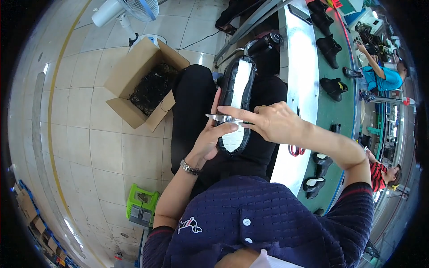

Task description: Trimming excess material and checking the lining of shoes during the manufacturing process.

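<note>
A black shoe upper [229,89] lies sole side up over my lap, its white insole board [241,82] showing with gathered black edges around it. My left hand [208,137] grips the shoe's left side, its thumb across the near part of the sole. From the right, my right hand [279,121] reaches over the shoe with the forefinger stretched out and the other fingers curled. Between both hands, across the sole, sits a shiny metal hand tool [225,118]. My right fingers close on it; its exact kind is hidden.
An open cardboard box [134,76] with black scraps stands left of my knee. Right of me runs a metal ledge [300,67] beside a green conveyor [328,114] carrying black boots [329,50]. A green stool [142,203] and a fan [136,6] stand left. Two people are farther right.
</note>
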Demonstrator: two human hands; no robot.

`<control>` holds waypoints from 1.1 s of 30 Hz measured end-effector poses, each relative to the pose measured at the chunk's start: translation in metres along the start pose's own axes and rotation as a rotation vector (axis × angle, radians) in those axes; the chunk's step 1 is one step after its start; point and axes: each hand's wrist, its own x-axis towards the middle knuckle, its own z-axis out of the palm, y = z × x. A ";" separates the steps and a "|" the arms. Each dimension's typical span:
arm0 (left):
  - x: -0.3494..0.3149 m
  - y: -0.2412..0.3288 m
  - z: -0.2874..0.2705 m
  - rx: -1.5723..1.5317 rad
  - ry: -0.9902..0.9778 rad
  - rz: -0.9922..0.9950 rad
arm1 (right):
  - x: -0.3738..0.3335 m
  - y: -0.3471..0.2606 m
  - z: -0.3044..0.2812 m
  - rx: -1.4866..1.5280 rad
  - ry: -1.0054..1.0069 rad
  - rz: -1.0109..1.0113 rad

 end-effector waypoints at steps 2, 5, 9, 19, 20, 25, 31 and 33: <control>0.000 0.006 -0.002 0.013 -0.052 -0.026 | 0.000 -0.007 -0.011 -0.242 -0.261 0.068; -0.004 0.016 0.000 0.035 -0.054 -0.054 | -0.013 -0.008 -0.004 -0.004 0.091 -0.033; 0.001 0.014 0.000 0.004 -0.098 -0.014 | -0.004 0.005 0.016 -0.049 -0.045 0.066; 0.002 0.015 -0.005 -0.030 -0.101 -0.041 | -0.004 0.000 0.012 0.047 -0.088 0.203; 0.002 0.015 -0.006 -0.011 -0.068 -0.067 | -0.005 -0.005 0.000 -0.004 -0.062 0.125; -0.006 0.012 -0.025 0.305 -0.070 -0.209 | -0.011 -0.018 0.016 -0.228 0.029 0.020; -0.013 -0.005 -0.014 -0.220 -0.216 -0.043 | -0.012 -0.002 0.020 -0.023 -0.081 0.105; -0.016 -0.011 -0.011 -0.080 -0.111 0.023 | -0.012 -0.004 0.023 0.027 -0.049 0.119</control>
